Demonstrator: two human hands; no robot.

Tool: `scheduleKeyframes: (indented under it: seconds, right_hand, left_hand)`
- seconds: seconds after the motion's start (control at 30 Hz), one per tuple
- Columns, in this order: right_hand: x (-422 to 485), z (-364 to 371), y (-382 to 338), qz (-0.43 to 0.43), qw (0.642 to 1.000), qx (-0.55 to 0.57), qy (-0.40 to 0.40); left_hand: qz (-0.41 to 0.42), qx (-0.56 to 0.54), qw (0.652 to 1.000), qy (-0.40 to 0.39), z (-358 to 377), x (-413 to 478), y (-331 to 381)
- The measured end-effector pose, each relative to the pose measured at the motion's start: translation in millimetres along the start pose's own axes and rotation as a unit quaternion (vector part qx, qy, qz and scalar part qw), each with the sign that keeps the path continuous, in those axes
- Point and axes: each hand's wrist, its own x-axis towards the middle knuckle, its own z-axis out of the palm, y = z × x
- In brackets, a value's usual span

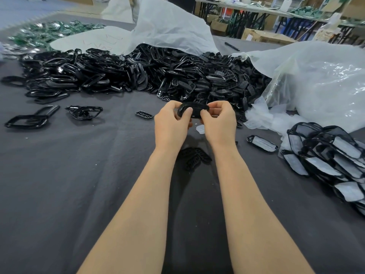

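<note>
Black part (194, 108), an oval glossy piece, is held above the grey cloth (79, 175) of a worktable, just in front of a heap (138, 74) of similar black parts. The left hand (170, 123) grips its left end, fingers curled over the top and thumb pressed to the near face. The right hand (219, 123) pinches the right end, thumb in front and fingers behind. Both forearms reach in from the bottom edge.

Below the wrists, a few flat black inserts (194, 157) lie on the cloth. One small insert (144, 114) lies left of the hands, and loose frames (29, 119) lie further left. To the right, a pile (325, 153) of film-covered pieces lies near the table's edge, with a single piece (261, 143) just beside it. A white bag (169, 26) opens behind the heap, and a clear bag (316, 80) slumps at the right. A pen (232, 46) lies between the bags. Green pieces (49, 32) cover the far left corner.
</note>
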Motion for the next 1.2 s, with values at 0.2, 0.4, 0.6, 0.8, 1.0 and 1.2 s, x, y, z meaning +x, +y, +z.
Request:
scheduleKeyframes:
  seconds: [0.2,0.4,0.6,0.8,1.0,1.2]
  right_hand:
    - [13,-20,-10,0.033,0.998,-0.041,-0.028]
    - [12,-32,-3,0.049,0.958,-0.264,-0.103]
    - [8,-25,-4,0.043,0.896,-0.388,-0.21]
    - [6,-20,0,-0.047,0.972,-0.224,-0.06]
    - [8,-21,-4,0.129,0.972,0.188,-0.06]
    - [7,-19,-4,0.17,0.952,0.244,-0.072]
  left_hand:
    - [-0.069,-0.115,0.99,0.034,-3,5,-1]
    - [-0.092,-0.153,0.982,0.069,-3,5,-3]
    - [-0.107,-0.154,0.979,0.08,-2,8,-6]
    - [-0.11,-0.15,0.979,0.079,-2,8,-5]
    - [-0.113,-0.152,0.979,0.082,0,8,-5]
    - [-0.103,-0.145,0.981,0.081,0,6,-4]
